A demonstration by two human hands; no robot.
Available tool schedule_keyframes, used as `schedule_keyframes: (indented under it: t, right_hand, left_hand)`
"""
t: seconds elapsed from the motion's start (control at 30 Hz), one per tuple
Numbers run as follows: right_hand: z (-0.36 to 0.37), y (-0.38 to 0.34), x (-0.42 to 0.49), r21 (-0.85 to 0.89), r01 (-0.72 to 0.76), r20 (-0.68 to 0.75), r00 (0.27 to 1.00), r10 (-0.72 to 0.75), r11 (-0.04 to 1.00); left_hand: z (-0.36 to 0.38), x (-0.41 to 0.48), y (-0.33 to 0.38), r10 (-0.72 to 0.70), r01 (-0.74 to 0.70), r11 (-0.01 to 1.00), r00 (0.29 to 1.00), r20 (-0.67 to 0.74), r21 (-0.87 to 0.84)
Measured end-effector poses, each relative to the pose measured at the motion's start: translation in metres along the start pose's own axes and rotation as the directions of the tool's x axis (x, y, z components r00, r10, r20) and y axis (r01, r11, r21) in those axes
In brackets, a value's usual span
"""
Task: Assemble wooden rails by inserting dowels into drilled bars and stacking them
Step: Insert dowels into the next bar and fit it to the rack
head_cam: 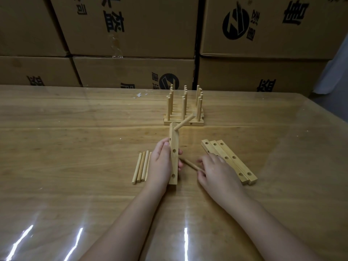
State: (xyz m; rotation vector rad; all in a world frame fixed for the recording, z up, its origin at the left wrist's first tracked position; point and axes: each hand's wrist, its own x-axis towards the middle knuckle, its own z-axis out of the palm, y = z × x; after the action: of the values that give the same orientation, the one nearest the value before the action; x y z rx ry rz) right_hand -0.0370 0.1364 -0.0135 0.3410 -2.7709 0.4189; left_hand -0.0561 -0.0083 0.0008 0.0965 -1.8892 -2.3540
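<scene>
My left hand [160, 162] grips a drilled wooden bar [174, 153] lifted on edge, holes facing right. One dowel [184, 122] sticks out of the bar's far hole, pointing up and to the right. My right hand [216, 170] pinches a loose dowel [188, 163], whose tip lies close to the bar's middle. Several loose dowels [140, 167] lie side by side just left of my left hand. Three drilled bars [231, 159] lie together on the table under and right of my right hand. Finished rails [184, 106] with upright dowels stand stacked behind.
The work sits on a glossy wooden table [75, 147] with a clear cover. Stacked cardboard boxes [131, 34] form a wall along the table's far edge. A pale cloth or sheet [335, 68] shows at the far right.
</scene>
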Motion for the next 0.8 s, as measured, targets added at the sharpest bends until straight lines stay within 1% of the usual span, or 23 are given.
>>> schedule_keyframes:
  t: [0.1, 0.13, 0.2, 0.23, 0.3, 0.37, 0.4, 0.47, 0.57, 0.8]
  right_hand:
    - [-0.002, 0.000, 0.000, 0.018, -0.051, -0.073, 0.996, 0.053, 0.999]
    - [-0.003, 0.000, 0.001, 0.054, -0.080, -0.110, 0.990, 0.086, 0.995]
    - [-0.006, 0.004, 0.003, 0.193, -0.134, -0.177, 0.970, 0.169, 0.972]
    - [-0.007, 0.006, 0.004, 0.290, -0.155, -0.194, 0.957, 0.216, 0.944]
    - [-0.008, 0.008, 0.005, 0.498, -0.180, -0.175, 0.937, 0.301, 0.849]
    - [-0.011, 0.007, 0.006, 0.661, -0.176, -0.112, 0.938, 0.329, 0.729]
    - [-0.012, 0.006, 0.005, 0.699, -0.164, -0.089, 0.946, 0.312, 0.696]
    - [-0.012, 0.003, 0.003, 0.702, -0.110, -0.085, 0.968, 0.237, 0.704]
    - [-0.010, 0.000, 0.001, 0.628, -0.016, -0.143, 0.980, 0.136, 0.778]
    - [-0.012, 0.000, 0.002, 0.476, 0.038, -0.223, 0.972, 0.079, 0.879]
  left_hand:
    - [0.000, 0.001, -0.002, 0.008, -0.008, 1.000, 1.000, 0.003, 0.008]
    - [-0.001, 0.001, -0.003, 0.012, -0.012, 1.000, 1.000, 0.003, 0.007]
    - [-0.001, 0.002, -0.004, 0.021, -0.021, 1.000, 1.000, 0.008, 0.010]
    - [-0.001, 0.002, -0.005, 0.025, -0.025, 1.000, 1.000, 0.010, 0.016]
    - [-0.002, 0.003, -0.006, 0.030, -0.030, 0.999, 0.999, 0.012, 0.031]
    - [-0.004, 0.004, -0.007, 0.035, -0.036, 0.998, 0.999, 0.012, 0.042]
    - [-0.004, 0.004, -0.007, 0.040, -0.041, 0.998, 0.999, 0.010, 0.050]
    - [-0.004, 0.004, -0.008, 0.053, -0.052, 0.996, 0.999, 0.000, 0.070]
    - [-0.004, 0.005, -0.009, 0.056, -0.053, 0.994, 0.998, -0.024, 0.094]
    - [-0.004, 0.002, -0.005, 0.038, -0.036, 0.997, 0.999, -0.027, 0.070]
